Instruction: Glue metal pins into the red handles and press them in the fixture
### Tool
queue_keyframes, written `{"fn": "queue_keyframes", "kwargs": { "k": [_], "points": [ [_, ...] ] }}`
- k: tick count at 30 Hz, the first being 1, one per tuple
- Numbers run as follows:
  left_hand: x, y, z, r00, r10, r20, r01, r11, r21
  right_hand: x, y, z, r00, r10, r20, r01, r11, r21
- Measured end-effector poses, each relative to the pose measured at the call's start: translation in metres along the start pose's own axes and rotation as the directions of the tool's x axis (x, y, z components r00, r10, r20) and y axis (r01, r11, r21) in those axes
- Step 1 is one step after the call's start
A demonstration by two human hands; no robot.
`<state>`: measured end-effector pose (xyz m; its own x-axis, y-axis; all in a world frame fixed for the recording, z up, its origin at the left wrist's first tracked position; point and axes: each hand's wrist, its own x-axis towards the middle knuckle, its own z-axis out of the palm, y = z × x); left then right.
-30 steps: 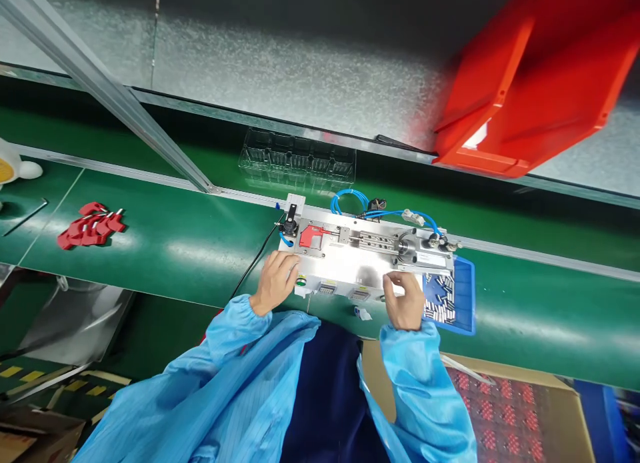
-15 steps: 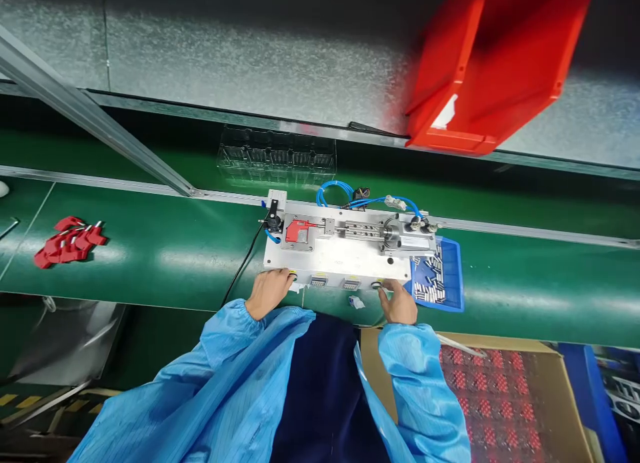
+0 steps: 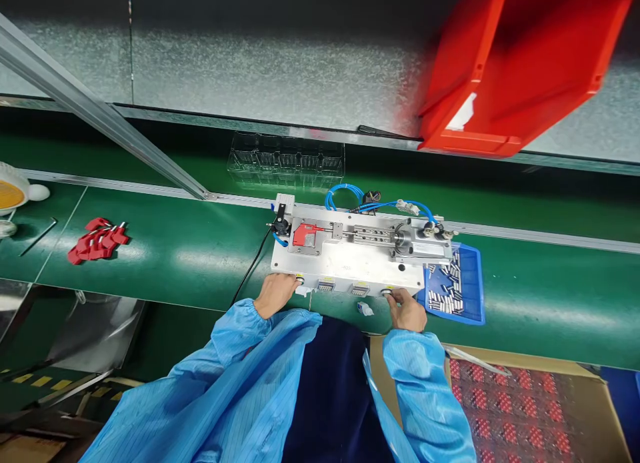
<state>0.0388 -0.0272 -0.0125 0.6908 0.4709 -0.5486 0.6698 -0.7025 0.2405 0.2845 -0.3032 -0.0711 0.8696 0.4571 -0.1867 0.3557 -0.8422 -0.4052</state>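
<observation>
A silver fixture plate lies on the green belt, with a red part clamped at its left and a pneumatic cylinder with blue hoses at its right. My left hand rests at the plate's front left corner, fingers curled against a green button. At the front right corner, the bent fingertips of my right hand touch a round button. Neither hand holds anything. Just right of the plate is a blue tray of small metal pins.
A pile of red parts lies on the belt at left. A clear plastic tray stands behind the fixture, a red bin hangs upper right. A cardboard box of red parts sits below right. A black cable runs off the plate.
Both hands slid from the top of the plate back to its front edge, onto the buttons. The camera view shifted slightly.
</observation>
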Motion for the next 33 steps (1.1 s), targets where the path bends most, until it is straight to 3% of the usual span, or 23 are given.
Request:
{"fn": "queue_keyframes", "kwargs": {
  "k": [8, 12, 17, 27, 33],
  "points": [
    [-0.002, -0.002, 0.004, 0.999, 0.027, -0.043, -0.028, 1.0, -0.009, 0.002, -0.009, -0.003, 0.996, -0.079, 0.045, 0.065, 0.967, 0.248],
    [-0.002, -0.005, 0.002, 0.996, 0.037, -0.076, -0.043, 0.997, -0.072, 0.001, -0.019, -0.006, 0.999, -0.041, 0.014, 0.033, 0.927, 0.373],
    [0.001, -0.01, 0.003, 0.994, -0.035, -0.105, 0.004, 0.961, -0.278, 0.004, -0.025, -0.01, 0.997, 0.078, 0.015, -0.078, 0.934, 0.347],
    [0.004, -0.018, 0.009, 0.99, -0.08, -0.12, 0.032, 0.932, -0.361, 0.003, -0.032, -0.007, 0.996, 0.079, -0.036, -0.066, 0.958, 0.279],
    [0.002, -0.04, 0.023, 0.995, -0.077, -0.058, 0.046, 0.908, -0.416, -0.014, -0.043, -0.004, 0.976, 0.218, 0.016, -0.215, 0.943, 0.255]
  ]
}}
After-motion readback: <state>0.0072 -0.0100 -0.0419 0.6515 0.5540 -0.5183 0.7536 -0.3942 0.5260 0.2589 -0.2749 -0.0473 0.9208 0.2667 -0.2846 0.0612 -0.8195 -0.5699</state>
